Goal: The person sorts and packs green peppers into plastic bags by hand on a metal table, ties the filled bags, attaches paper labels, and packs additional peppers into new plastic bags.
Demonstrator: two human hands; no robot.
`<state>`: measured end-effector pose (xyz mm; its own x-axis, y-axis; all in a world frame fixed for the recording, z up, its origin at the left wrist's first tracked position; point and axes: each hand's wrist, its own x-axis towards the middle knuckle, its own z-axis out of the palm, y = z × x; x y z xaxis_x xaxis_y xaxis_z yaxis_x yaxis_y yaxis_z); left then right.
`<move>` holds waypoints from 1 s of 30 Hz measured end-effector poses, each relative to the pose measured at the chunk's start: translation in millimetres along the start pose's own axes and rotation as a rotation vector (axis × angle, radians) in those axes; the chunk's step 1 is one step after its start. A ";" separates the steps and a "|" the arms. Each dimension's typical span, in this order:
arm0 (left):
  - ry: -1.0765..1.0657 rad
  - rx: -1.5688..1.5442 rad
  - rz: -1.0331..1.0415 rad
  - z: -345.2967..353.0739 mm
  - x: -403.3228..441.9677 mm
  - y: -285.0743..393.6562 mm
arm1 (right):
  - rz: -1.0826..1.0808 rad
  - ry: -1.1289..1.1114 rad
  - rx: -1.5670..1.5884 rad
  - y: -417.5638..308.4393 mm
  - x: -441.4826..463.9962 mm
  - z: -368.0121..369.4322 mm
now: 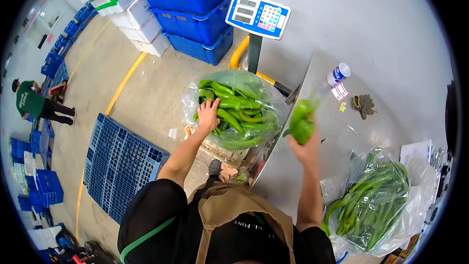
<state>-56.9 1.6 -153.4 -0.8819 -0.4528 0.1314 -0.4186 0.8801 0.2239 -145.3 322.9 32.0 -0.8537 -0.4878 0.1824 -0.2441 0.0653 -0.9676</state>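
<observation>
My left hand (208, 116) rests on the long green peppers (239, 107) in a clear plastic bag (254, 84), its fingers curled over a pepper at the left side of the pile. Above the metal table (273, 178), my right hand (305, 146) grips green peppers (301, 126), slightly blurred. Another clear bag with long green peppers (376, 200) lies at the table's lower right. The open bag stands to the left of the table, below the scale display (258, 16).
Stacked blue crates (190, 19) and white boxes (141, 24) stand beyond the bag. A blue pallet (124, 164) lies left. On the table are a white-and-blue can (339, 74), a label (339, 91) and a glove (364, 105). A person (41, 101) stands far left.
</observation>
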 end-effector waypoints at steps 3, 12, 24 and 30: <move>-0.283 -0.042 -0.139 -45.3 10.6 21.2 | -0.072 -0.247 -0.257 14.1 33.1 56.7; -0.431 -1.160 -0.589 -13.7 129.2 -0.4 | -0.007 -0.607 -0.929 121.8 79.2 167.6; -0.215 -1.361 -0.581 -54.4 202.3 10.7 | 0.055 -0.473 -0.486 159.7 228.2 200.2; -0.265 -0.526 0.175 -39.5 122.8 -58.5 | 0.218 -0.163 -0.341 185.8 231.6 128.5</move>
<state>-132.2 -111.1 -112.2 -0.9800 -0.1982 -0.0201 -0.1594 0.7195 0.6760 -329.2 110.2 -128.0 -0.8249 -0.5601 -0.0761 -0.2277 0.4526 -0.8622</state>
